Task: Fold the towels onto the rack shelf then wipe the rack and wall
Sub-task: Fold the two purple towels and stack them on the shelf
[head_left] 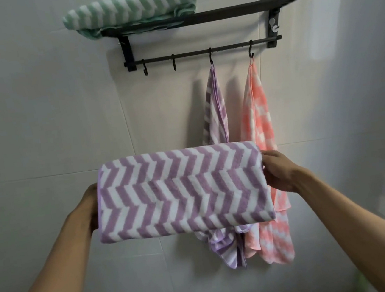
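Folded purple towel (183,191) held mid-frame, below the rack shelf (219,14)

Left hand (92,205) and right hand (279,172) grip its ends; lifted unevenly, the folds could sag open, or nudge the green towel (130,7) overhanging the shelf's upper-left end.

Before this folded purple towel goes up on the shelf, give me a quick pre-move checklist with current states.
1. Folded purple towel held at both ends by left hand and right hand: ok.
2. Fold neat, no loose flap showing: ok.
3. Free room on rack shelf right of green towel: ok.
4. Path upward clear of the hooks: cannot tell.
5. Hanging purple towel and pink towel folded: not ok, both on hooks.
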Demonstrator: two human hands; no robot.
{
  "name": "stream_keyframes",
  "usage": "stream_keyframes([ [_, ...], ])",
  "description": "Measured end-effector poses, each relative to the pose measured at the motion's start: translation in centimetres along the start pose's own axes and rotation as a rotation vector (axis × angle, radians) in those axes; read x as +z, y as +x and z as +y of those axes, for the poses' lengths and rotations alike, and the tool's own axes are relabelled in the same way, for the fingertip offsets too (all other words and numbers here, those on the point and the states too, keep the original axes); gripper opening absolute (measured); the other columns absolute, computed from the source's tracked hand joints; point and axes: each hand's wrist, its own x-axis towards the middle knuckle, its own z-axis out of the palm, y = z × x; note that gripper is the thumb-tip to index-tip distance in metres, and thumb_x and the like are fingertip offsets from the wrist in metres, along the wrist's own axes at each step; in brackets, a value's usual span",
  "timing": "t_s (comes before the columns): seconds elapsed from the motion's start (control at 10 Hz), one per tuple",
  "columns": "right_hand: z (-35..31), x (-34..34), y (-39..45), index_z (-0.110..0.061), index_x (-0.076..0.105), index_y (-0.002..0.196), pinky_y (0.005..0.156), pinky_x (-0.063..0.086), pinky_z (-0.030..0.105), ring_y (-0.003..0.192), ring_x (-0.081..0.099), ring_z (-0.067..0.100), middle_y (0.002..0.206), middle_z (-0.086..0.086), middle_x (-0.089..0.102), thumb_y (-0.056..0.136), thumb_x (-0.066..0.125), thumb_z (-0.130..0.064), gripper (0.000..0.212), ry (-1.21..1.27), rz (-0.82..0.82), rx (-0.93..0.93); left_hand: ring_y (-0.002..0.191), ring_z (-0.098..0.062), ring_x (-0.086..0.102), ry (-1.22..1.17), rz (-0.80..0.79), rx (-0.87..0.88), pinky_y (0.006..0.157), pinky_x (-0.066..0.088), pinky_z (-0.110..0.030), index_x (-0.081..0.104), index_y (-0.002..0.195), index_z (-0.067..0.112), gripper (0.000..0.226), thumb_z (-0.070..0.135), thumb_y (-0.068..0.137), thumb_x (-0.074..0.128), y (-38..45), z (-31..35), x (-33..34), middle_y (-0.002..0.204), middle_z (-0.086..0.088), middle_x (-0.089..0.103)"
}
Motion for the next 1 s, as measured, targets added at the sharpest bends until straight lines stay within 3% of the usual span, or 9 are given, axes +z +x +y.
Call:
stream_keyframes([
  [0.1, 3.2, 0.9, -1.0, -0.011, 0.067, 0.127, 0.11, 0.042, 0.056, 0.124, 0.061, 0.041, 0.131, 0.02, 0.066, 0.101, 0.04, -0.05, 0.054, 0.088, -0.088, 0.222, 0.059, -0.024, 0.046, 0.063, -0.014, -0.102, 0.056, 0.039, -0.03, 0.055, 0.082, 0.012, 0.027, 0.024, 0.104, 0.044, -4.5, -1.0, 1.8, 0.067, -0.008, 0.049],
  [0.2, 6.2, 1.8, -1.9, -0.005, 0.063, 0.132, 0.112, 0.04, 0.054, 0.122, 0.062, 0.039, 0.132, 0.022, 0.065, 0.103, 0.031, -0.042, 0.057, 0.22, -0.109, 0.344, 0.06, -0.025, 0.046, 0.112, -0.072, -0.187, 0.06, 0.038, -0.032, 0.053, 0.081, 0.012, 0.03, 0.027, 0.104, 0.043, -4.8, -3.7, 1.8, 0.071, -0.011, 0.049],
  [0.3, 8.4, 2.4, -2.5, -0.003, 0.06, 0.137, 0.115, 0.037, 0.056, 0.125, 0.059, 0.042, 0.135, 0.024, 0.062, 0.101, 0.034, -0.049, 0.063, 0.357, -0.105, 0.401, 0.064, -0.026, 0.051, 0.129, -0.061, -0.215, 0.059, 0.04, -0.031, 0.057, 0.093, 0.008, 0.025, 0.025, 0.105, 0.043, -4.9, -5.4, 1.4, 0.078, -0.014, 0.054],
  [0.4, 9.5, 2.7, -3.2, -0.006, 0.061, 0.137, 0.116, 0.032, 0.06, 0.131, 0.053, 0.045, 0.14, 0.024, 0.058, 0.087, 0.046, -0.078, 0.089, 0.484, -0.171, 0.455, 0.093, -0.035, 0.066, -0.125, -0.192, -0.246, 0.077, 0.051, -0.039, 0.067, 0.11, 0.004, 0.052, 0.051, 0.099, 0.048, -5.5, -6.6, 1.3, 0.103, -0.021, 0.073],
  [0.5, 9.4, 3.3, -3.8, -0.004, 0.057, 0.139, 0.114, 0.036, 0.06, 0.131, 0.054, 0.044, 0.141, 0.024, 0.057, 0.088, 0.067, -0.055, 0.073, 0.364, -0.266, 0.438, 0.107, -0.04, 0.068, -0.184, -0.352, -0.282, 0.092, 0.052, -0.046, 0.067, 0.119, 0.004, 0.074, 0.061, 0.072, 0.076, -5.9, -7.8, 0.5, 0.116, -0.022, 0.072],
  [0.6, 9.0, 3.7, -3.1, 0.003, 0.058, 0.134, 0.107, 0.046, 0.057, 0.12, 0.063, 0.042, 0.13, 0.024, 0.065, 0.086, 0.076, -0.012, 0.054, 0.161, -0.262, 0.47, 0.092, -0.037, 0.074, -0.023, -0.323, -0.263, 0.083, 0.058, -0.045, 0.064, 0.122, -0.005, 0.072, 0.024, 0.062, 0.091, -5.3, -8.9, 0.0, 0.11, -0.022, 0.074],
  [0.7, 8.6, 3.9, -2.3, 0.009, 0.059, 0.128, 0.099, 0.052, 0.058, 0.109, 0.069, 0.042, 0.119, 0.024, 0.07, 0.08, 0.075, 0.006, 0.052, 0.029, -0.117, 0.459, 0.078, -0.034, 0.075, 0.042, -0.146, -0.164, 0.064, 0.062, -0.038, 0.065, 0.115, -0.009, 0.037, 0.01, 0.086, 0.074, -4.0, -9.1, -0.3, 0.096, -0.021, 0.076],
  [0.9, 7.1, 7.8, -2.0, -0.018, 0.057, 0.127, 0.094, 0.054, 0.055, 0.105, 0.068, 0.032, 0.117, 0.008, 0.07, 0.098, 0.062, -0.019, 0.03, -0.162, 0.063, 0.267, 0.103, -0.028, 0.064, 0.194, -0.021, 0.063, 0.089, 0.053, -0.039, 0.047, 0.139, 0.012, 0.037, 0.028, 0.106, 0.045, -2.2, -7.7, 0.0, 0.125, -0.011, 0.062],
  [1.0, 6.9, 10.5, -2.0, -0.02, 0.044, 0.144, 0.1, 0.052, 0.046, 0.113, 0.062, 0.026, 0.129, 0.004, 0.061, 0.104, 0.051, -0.022, 0.041, -0.144, 0.189, 0.083, 0.102, -0.027, 0.059, 0.244, 0.035, 0.165, 0.086, 0.047, -0.036, 0.042, 0.138, 0.015, 0.037, 0.035, 0.107, 0.039, -2.1, -7.0, 0.0, 0.124, -0.009, 0.058],
])
